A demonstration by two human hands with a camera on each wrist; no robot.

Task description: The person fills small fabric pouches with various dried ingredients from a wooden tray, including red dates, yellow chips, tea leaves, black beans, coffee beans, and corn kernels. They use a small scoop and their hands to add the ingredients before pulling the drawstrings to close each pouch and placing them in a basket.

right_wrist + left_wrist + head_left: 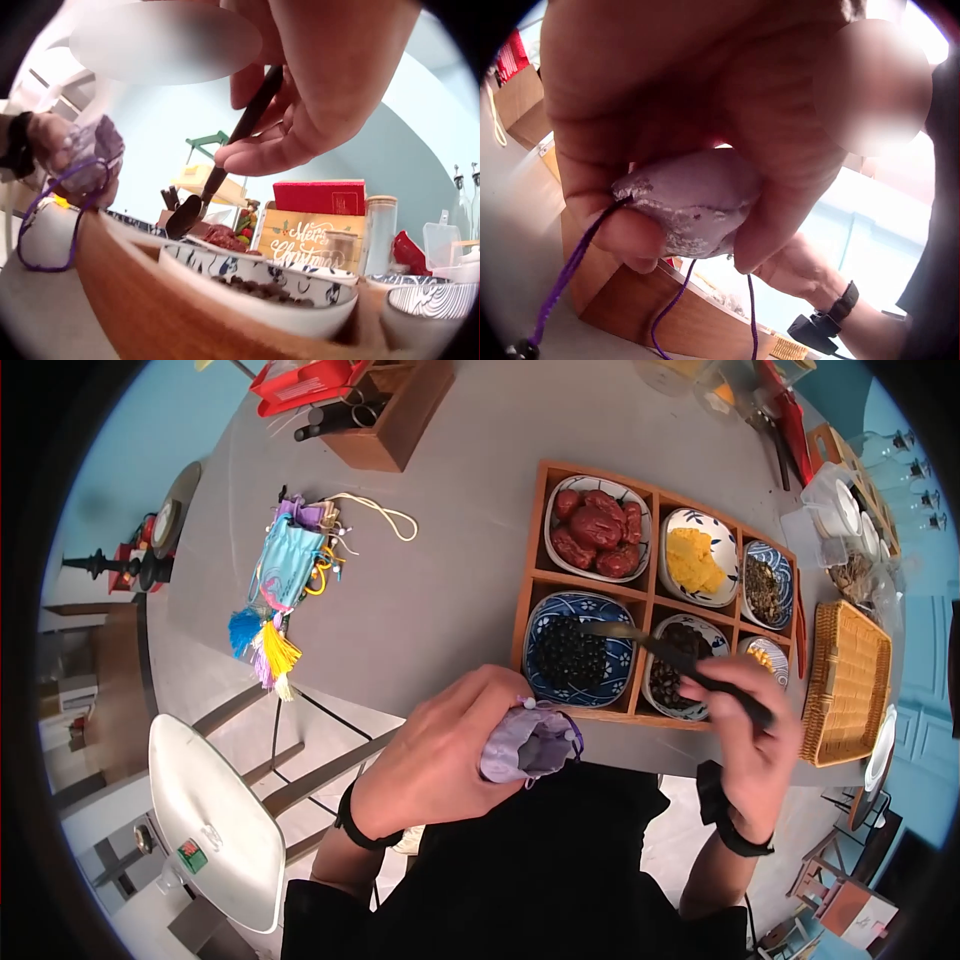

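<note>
My left hand [440,755] grips a small lilac pouch [515,745] by its side, in front of the wooden tray; its mouth gapes and purple cords hang from it in the left wrist view [712,202]. My right hand [750,735] holds a dark-handled spoon [690,665], its tip over the blue patterned bowl [621,685] of black beans [570,652]. In the right wrist view the spoon's bowl [184,217] hangs tilted above the tray; whether it carries anything, I cannot tell. Under the handle lies a bowl of dark brown pieces [665,670].
The divided tray [528,575] also holds red dates [597,525], yellow pieces [693,560] and smaller bowls. A woven basket [848,685] stands to its right. Tasselled pouches [288,565] lie at the left, below a wooden box [385,445].
</note>
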